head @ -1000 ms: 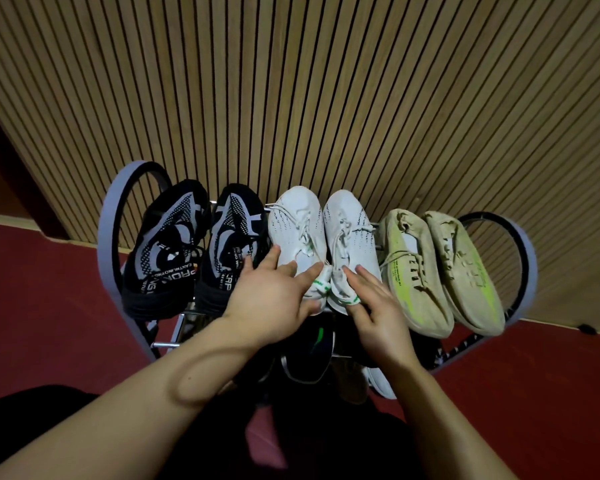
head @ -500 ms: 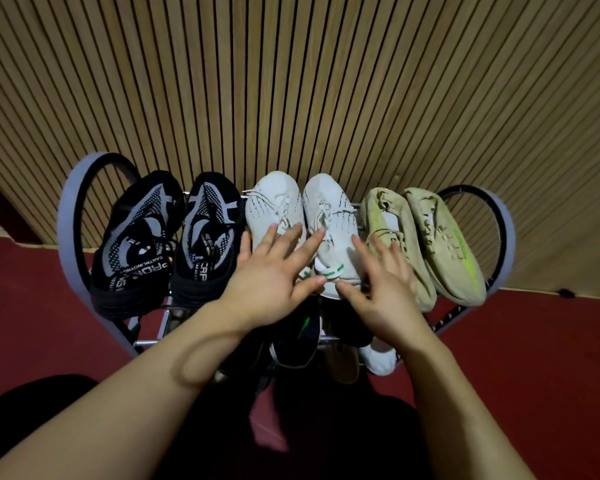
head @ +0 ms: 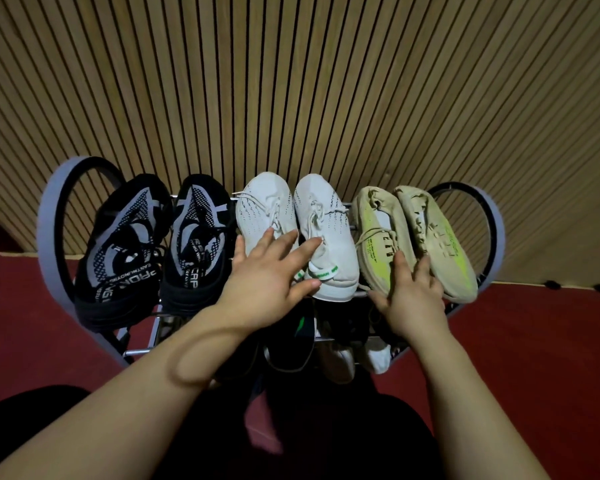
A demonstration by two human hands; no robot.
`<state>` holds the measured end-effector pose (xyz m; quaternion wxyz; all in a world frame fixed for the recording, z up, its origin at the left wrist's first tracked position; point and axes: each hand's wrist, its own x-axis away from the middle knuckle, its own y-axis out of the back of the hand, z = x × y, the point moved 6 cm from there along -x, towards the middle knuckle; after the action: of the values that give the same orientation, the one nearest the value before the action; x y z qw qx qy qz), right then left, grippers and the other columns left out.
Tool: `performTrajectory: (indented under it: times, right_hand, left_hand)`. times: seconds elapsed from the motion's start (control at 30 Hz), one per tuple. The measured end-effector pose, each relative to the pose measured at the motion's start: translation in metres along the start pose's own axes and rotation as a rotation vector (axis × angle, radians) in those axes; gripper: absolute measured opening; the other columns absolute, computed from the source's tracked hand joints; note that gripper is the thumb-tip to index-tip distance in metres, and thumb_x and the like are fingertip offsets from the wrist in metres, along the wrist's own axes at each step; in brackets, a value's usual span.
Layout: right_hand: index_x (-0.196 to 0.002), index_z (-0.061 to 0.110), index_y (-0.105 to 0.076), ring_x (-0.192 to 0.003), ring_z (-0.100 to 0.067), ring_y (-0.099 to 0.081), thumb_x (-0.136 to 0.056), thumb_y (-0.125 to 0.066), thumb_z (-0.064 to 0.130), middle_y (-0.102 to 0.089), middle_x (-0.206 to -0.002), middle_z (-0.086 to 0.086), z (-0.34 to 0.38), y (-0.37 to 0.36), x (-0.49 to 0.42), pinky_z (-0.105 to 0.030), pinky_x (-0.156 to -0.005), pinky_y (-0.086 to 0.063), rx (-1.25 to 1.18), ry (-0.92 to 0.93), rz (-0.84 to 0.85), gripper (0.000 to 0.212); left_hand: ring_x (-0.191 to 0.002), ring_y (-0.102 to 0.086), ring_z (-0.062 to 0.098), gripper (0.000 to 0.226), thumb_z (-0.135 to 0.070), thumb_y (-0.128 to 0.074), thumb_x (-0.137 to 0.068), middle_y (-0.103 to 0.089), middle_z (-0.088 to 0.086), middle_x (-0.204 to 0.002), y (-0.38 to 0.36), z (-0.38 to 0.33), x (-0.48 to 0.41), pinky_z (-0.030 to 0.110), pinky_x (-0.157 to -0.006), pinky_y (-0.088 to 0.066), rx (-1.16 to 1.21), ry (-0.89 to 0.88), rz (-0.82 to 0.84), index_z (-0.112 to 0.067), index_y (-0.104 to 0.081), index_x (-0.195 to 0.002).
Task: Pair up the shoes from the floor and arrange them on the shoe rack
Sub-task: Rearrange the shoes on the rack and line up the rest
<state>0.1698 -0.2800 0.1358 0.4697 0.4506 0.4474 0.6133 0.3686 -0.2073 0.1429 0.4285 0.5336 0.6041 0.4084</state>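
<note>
Three pairs stand toes-to-wall on the top shelf of the shoe rack point(head: 49, 237): black-and-grey sneakers point(head: 153, 247) at left, white knit sneakers point(head: 298, 216) in the middle, beige sneakers with neon-yellow stripes point(head: 416, 233) at right. My left hand point(head: 267, 282) lies with spread, straight fingers over the heel of the left white shoe, thumb by the right one's heel. My right hand point(head: 413, 292) rests with extended fingers on the heels of the beige pair. More shoes point(head: 291, 344) sit on a lower shelf, mostly hidden by my arms.
The rack has round grey end frames point(head: 492, 237) and stands against a slatted wooden wall point(head: 291, 81). Red floor point(head: 534, 358) spreads on both sides. My dark-clothed legs fill the bottom of the view.
My right hand has slid from the right white shoe's heel over to the beige pair. My left hand stays on the white pair, fingers now reaching further forward.
</note>
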Motion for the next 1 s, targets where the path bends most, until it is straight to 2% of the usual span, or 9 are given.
performTrajectory:
  times: [0.17,0.3,0.43,0.53,0.6,0.7,0.83,0.9,1.0]
  right_hand:
    - [-0.150,0.013,-0.019,-0.144,-0.032,-0.014,-0.096,-0.044,0.041,-0.012,-0.157,-0.014,0.012,0.016,-0.010,-0.036,-0.116,-0.014,-0.391,0.046,-0.007,0.065]
    - [-0.149,0.020,-0.020,-0.142,-0.031,-0.018,-0.093,-0.045,0.049,-0.015,-0.158,-0.005,0.024,0.006,-0.007,-0.034,-0.113,-0.018,-0.292,0.069,0.083,0.069]
    - [-0.139,0.020,-0.030,-0.132,-0.032,-0.036,-0.082,-0.048,0.066,-0.035,-0.146,-0.011,0.025,0.013,-0.019,-0.039,-0.109,-0.031,-0.518,-0.076,0.113,0.076]
    - [-0.127,0.021,-0.028,-0.121,-0.032,-0.046,-0.080,-0.051,0.066,-0.041,-0.137,-0.013,0.031,0.008,-0.030,-0.038,-0.103,-0.038,-0.580,-0.169,0.165,0.069]
    - [-0.114,0.023,-0.026,-0.115,-0.033,-0.049,-0.079,-0.056,0.062,-0.045,-0.131,-0.013,0.030,0.006,-0.035,-0.041,-0.101,-0.040,-0.588,-0.188,0.150,0.061]
    - [-0.113,0.023,-0.029,-0.099,-0.024,-0.054,-0.081,-0.063,0.051,-0.051,-0.121,-0.008,0.025,0.021,-0.029,-0.030,-0.085,-0.042,-0.728,-0.129,0.074,0.055]
    - [-0.123,0.023,-0.029,-0.083,-0.001,-0.052,-0.083,-0.067,0.033,-0.050,-0.102,0.015,0.032,0.058,-0.008,-0.008,-0.064,-0.041,-0.669,0.205,0.114,0.056]
    - [-0.131,0.024,-0.022,-0.095,-0.003,-0.051,-0.081,-0.071,0.027,-0.045,-0.112,0.018,0.046,0.066,-0.004,-0.008,-0.077,-0.039,-0.506,0.335,0.284,0.070]
    - [-0.144,0.028,-0.006,-0.115,-0.016,-0.051,-0.074,-0.074,0.040,-0.047,-0.132,0.003,0.069,0.061,-0.014,-0.030,-0.104,-0.037,-0.335,0.368,0.446,0.098]
  left_hand:
    - [-0.146,-0.009,0.022,0.088,-0.074,0.001,-0.064,-0.020,-0.007,-0.156,-0.001,0.001,-0.004,0.055,-0.113,0.002,0.017,0.005,-0.020,-0.048,-0.014,-0.146]
    - [-0.145,-0.012,0.019,0.088,-0.074,0.001,-0.063,-0.022,-0.008,-0.153,-0.001,0.001,-0.008,0.055,-0.113,0.000,-0.009,0.005,-0.024,-0.048,-0.017,-0.145]
    - [-0.139,-0.028,0.019,0.086,-0.074,-0.005,-0.066,-0.034,-0.005,-0.147,0.003,-0.002,-0.009,0.058,-0.112,-0.004,0.009,0.000,-0.068,-0.043,-0.032,-0.142]
    - [-0.134,-0.037,0.019,0.085,-0.073,-0.008,-0.068,-0.037,-0.004,-0.144,0.004,-0.002,-0.010,0.057,-0.112,-0.004,0.021,0.003,-0.086,-0.041,-0.037,-0.140]
    - [-0.135,-0.035,0.019,0.086,-0.074,-0.008,-0.066,-0.035,-0.005,-0.145,0.004,-0.001,-0.010,0.057,-0.112,-0.001,0.040,0.002,-0.077,-0.042,-0.035,-0.141]
    - [-0.141,-0.022,0.016,0.089,-0.076,-0.005,-0.063,-0.028,-0.006,-0.149,0.002,0.002,-0.010,0.054,-0.113,0.004,0.052,-0.019,-0.033,-0.045,-0.025,-0.144]
    - [-0.146,0.005,0.022,0.088,-0.079,-0.025,-0.079,-0.013,-0.004,-0.156,0.015,0.008,-0.008,0.045,-0.114,0.012,0.294,0.041,-0.040,-0.035,0.001,-0.150]
    - [-0.142,0.017,0.016,0.083,-0.069,-0.028,-0.087,-0.001,-0.003,-0.158,0.036,0.014,-0.002,0.036,-0.111,0.018,0.415,0.144,-0.219,-0.031,0.012,-0.149]
    - [-0.142,0.021,0.017,0.085,-0.074,-0.012,-0.080,0.003,0.001,-0.159,0.066,0.025,0.010,0.037,-0.109,0.022,0.329,0.212,-0.453,-0.029,0.017,-0.147]
